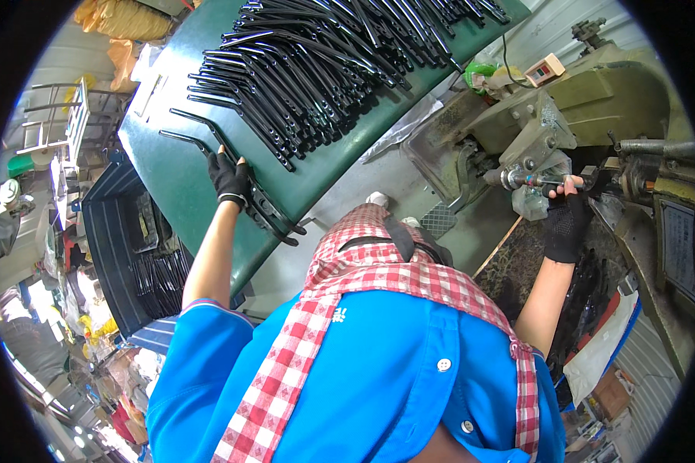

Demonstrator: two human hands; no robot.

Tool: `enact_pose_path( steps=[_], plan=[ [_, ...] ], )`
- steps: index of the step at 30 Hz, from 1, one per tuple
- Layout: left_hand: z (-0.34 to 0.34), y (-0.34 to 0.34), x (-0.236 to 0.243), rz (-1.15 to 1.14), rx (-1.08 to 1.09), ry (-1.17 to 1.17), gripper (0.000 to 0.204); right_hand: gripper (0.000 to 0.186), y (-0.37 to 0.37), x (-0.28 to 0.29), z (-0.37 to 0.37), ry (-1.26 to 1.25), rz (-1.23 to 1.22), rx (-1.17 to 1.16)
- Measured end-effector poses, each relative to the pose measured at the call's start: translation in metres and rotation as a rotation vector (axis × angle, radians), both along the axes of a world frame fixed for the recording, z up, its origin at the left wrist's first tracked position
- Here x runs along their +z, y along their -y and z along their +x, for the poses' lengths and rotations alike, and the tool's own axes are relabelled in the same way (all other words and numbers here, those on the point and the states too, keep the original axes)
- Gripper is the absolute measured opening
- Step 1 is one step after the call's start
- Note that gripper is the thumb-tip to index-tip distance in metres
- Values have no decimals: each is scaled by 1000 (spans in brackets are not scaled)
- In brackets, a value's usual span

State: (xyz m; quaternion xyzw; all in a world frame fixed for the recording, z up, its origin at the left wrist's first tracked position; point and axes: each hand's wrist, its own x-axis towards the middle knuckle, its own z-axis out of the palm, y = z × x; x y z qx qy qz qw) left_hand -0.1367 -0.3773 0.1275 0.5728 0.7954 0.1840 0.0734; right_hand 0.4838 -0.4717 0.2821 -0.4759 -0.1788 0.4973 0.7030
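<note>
My left hand point(230, 179), in a black glove with bare fingertips, is closed over a pair of black bent metal tubes point(184, 137) on the green table. Their angled ends point to the far left, and their lower ends point(274, 224) stick out toward the table's near edge. On the right, my right hand point(567, 220) wears a similar glove and is raised to the machine's spindle point(517, 177). Its bare fingertips are curled at a small dark metal part, and what they grip cannot be made out. A clear plastic guard point(547, 127) hangs just above.
Many black bent tubes point(309, 85) lie in rows across the green table point(170, 166). A dark blue crate point(104, 224) holding more tubes stands left of it. The olive-green machine point(618, 100) fills the right side. A red-and-white switch box point(544, 69) sits behind it.
</note>
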Motion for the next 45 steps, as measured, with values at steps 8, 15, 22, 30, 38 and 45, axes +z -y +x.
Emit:
enact_pose_path(
  steps=[8, 15, 22, 30, 38, 45],
  plan=[
    [48, -47, 17, 88, -303, -159, 51, 9, 1, 8, -9, 50, -69, 52],
    [14, -70, 51, -247, -928, -319, 37, 24, 15, 10, -36, 572, -140, -148],
    [-21, -115, 48, -96, -1100, -421, 35, 12, 165, -114, 64, 945, -385, -589],
    [81, -161, 126, 193, -1292, -518, 48, 29, 224, -64, 141, 1466, -1691, 100],
    [229, -113, 190, 55, -1447, -35, 37, 24, 242, -6, 141, 1308, -1314, -441],
    [348, -46, 210, 7, -1673, 151, 29, 32, 176, 35, 56, 156, -95, -660]
  ],
)
